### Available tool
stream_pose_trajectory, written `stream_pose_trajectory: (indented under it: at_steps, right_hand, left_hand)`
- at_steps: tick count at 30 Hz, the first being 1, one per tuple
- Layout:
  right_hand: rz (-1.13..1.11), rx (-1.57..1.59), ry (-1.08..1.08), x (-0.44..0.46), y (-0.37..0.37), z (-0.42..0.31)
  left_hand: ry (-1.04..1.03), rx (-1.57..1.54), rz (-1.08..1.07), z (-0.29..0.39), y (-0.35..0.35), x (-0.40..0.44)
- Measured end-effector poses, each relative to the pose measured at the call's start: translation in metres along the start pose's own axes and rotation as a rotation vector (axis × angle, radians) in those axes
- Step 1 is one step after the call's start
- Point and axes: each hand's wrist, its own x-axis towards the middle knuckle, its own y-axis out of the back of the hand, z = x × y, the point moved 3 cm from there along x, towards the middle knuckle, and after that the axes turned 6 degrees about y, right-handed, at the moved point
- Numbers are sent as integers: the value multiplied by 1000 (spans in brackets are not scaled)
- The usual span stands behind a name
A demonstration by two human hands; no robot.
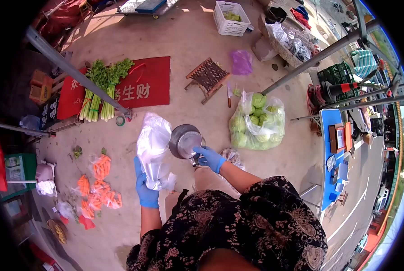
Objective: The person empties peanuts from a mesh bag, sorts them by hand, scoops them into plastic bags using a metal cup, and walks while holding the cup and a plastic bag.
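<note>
My left hand (147, 189), in a blue glove, holds a bunch of thin white plastic bags (153, 147) that stretches up from the fingers. My right hand (209, 159), also gloved in blue, grips the handle of a round metal pot (185, 141). The pot's grey inside faces up toward me, and its left rim is beside the bags. To the right of the pot, a clear bag of green cabbages (257, 121) stands on the ground. Several bags of carrots (101, 189) lie on the ground at the left.
Celery (103, 86) lies on a red mat (154, 81) at upper left. A folding stool (208, 77) and a knife (229, 94) are ahead. A white crate (231, 19) is farther off. Metal poles (71, 67) slant across both sides. A blue table (332, 156) stands at right.
</note>
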Motion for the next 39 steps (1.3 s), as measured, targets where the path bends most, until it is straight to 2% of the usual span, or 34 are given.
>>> stream_pose_trajectory:
  at_steps: [4,9,13,17,19,26,29,31,32,34,39]
  right_hand:
    - [-12,-106,6,16,8,-40]
    - [-20,-157,31,25,7,-58]
    - [7,-227,7,24,-15,-48]
    - [-114,-198,-137,38,-42,-7]
    - [-198,-214,-184,32,-68,8]
    - [-324,-388,-206,-1,-204,55]
    - [-449,-449,-213,-13,-260,75]
    - [-443,-480,-247,0,-274,94]
    - [-481,-498,-266,2,-285,100]
    - [-536,-551,-299,3,-306,105]
    - [-581,-660,-353,17,-347,104]
  left_hand:
    - [-45,-29,15,-11,-27,20]
    - [-41,-94,1,-15,-22,25]
    - [-71,-155,-10,0,-9,5]
    - [-125,-177,41,28,34,-27]
    - [-211,-153,107,46,56,-51]
    - [-444,-226,69,120,110,-168]
    - [-540,-207,265,128,143,-219]
    - [-589,-231,243,134,154,-247]
    - [-622,-264,350,136,154,-260]
    - [-721,-216,431,130,181,-270]
    - [-811,-435,441,124,214,-260]
